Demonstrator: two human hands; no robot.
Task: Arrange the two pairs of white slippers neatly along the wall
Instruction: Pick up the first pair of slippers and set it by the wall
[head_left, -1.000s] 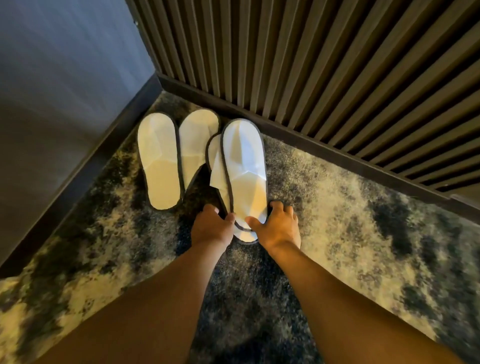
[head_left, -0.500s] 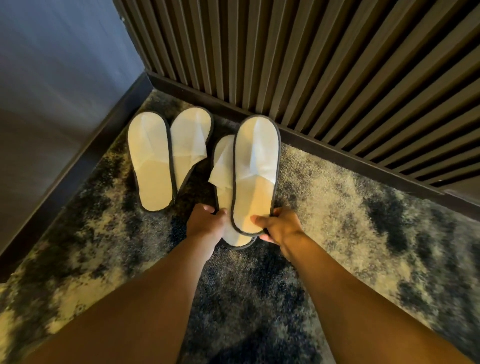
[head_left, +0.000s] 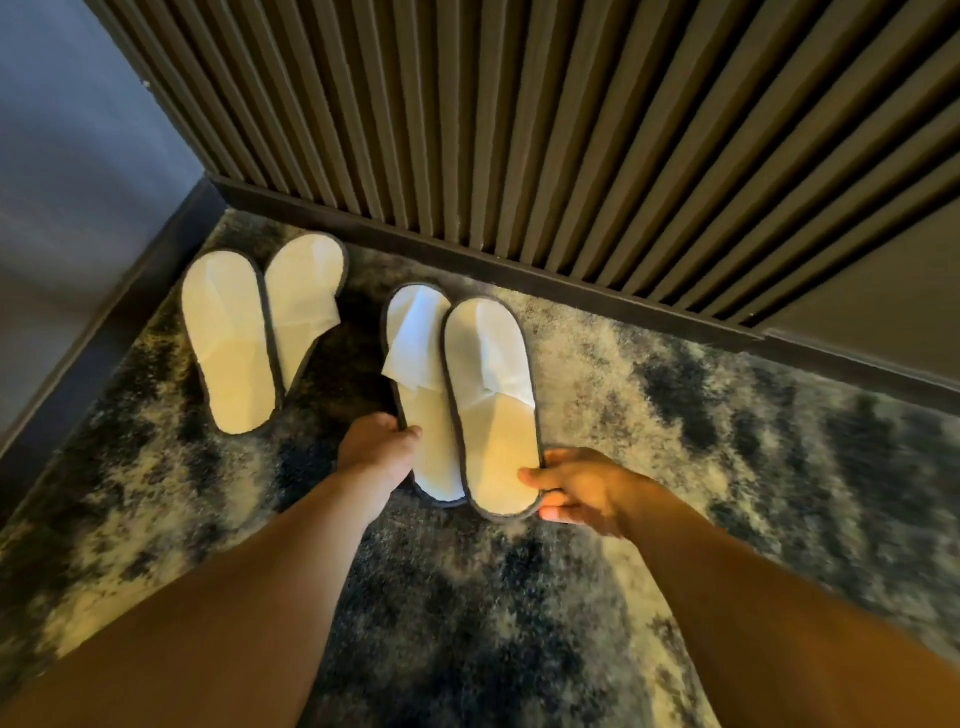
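Four white slippers counted, on carpet (head_left: 675, 415) near the slatted wall (head_left: 519, 130). Left pair (head_left: 249, 332) unattended in corner. Left hand (head_left: 382, 452) grips third slipper (head_left: 421, 364); right hand (head_left: 576, 486) pinches fourth slipper (head_left: 493, 405).

1. Two forearms in view, both bare: no sleeves showing up to frame edge.
2. Left hand (head_left: 379, 447): no ring, watch or band visible; wrist bare.
3. Right hand (head_left: 582, 488): no glove, wrist bare; short nails, thumb nail visible.
4. Rest of body out of frame.
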